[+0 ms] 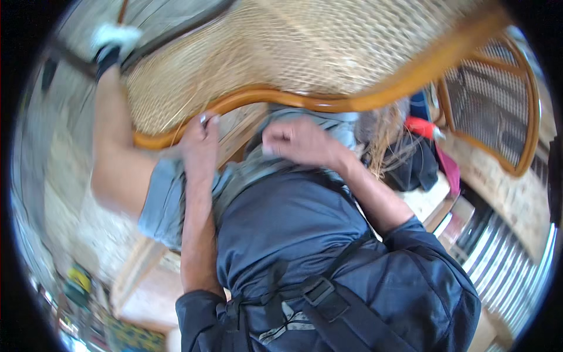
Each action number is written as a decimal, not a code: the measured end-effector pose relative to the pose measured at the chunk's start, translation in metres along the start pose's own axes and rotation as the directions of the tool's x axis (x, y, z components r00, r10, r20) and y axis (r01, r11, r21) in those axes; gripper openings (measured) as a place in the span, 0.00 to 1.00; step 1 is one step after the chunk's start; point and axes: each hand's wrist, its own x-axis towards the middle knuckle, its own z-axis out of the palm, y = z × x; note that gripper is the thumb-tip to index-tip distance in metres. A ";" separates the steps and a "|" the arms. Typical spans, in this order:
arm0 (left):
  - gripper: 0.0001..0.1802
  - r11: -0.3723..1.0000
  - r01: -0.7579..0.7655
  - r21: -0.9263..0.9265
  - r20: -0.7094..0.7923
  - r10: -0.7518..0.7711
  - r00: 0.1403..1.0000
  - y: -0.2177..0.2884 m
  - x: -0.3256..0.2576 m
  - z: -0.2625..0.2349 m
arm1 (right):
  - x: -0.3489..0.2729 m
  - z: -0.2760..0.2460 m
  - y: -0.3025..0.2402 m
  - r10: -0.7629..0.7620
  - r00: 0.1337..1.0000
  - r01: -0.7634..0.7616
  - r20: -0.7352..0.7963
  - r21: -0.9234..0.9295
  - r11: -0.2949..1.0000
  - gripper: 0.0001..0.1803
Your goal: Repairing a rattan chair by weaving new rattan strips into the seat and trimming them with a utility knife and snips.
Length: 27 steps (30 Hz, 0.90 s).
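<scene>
A large woven cane panel (234,70) in a curved, glossy brown wooden frame (281,97) lies across my lap. My left hand (200,138) is at the frame's near edge, on the left, with its fingers closed; a small shiny spot shows by the thumb. Whatever those fingers hold is too blurred to name. Thin loose strands lie on the weave just beyond this hand. Below the frame's middle, my right hand (299,141) is held over my lap, apart from the wood. Its fingers are curled in, and I cannot make out anything inside them.
To the right rests another wooden-framed woven mesh piece (492,100). A bundle of loose tan fibres (384,138) hangs near my right forearm, beside a red bottle (423,127) and dark cloth (413,167). My bare left leg (114,141) stretches along the panel's left end.
</scene>
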 end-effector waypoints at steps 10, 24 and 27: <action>0.11 0.963 -0.006 0.271 0.012 0.003 1.000 0.018 0.003 0.016 | -0.209 -0.065 0.144 0.631 0.192 -0.051 -0.751 0.635 0.771 0.10; 0.14 0.894 0.105 0.436 0.035 -0.134 0.990 0.030 0.019 0.002 | -0.207 0.076 0.180 0.717 0.355 -0.857 -0.600 0.097 0.506 0.16; 0.15 0.890 -0.070 0.451 0.063 0.047 0.997 0.029 0.034 -0.003 | -0.201 0.058 0.156 0.732 0.349 -0.857 -0.585 0.118 0.503 0.15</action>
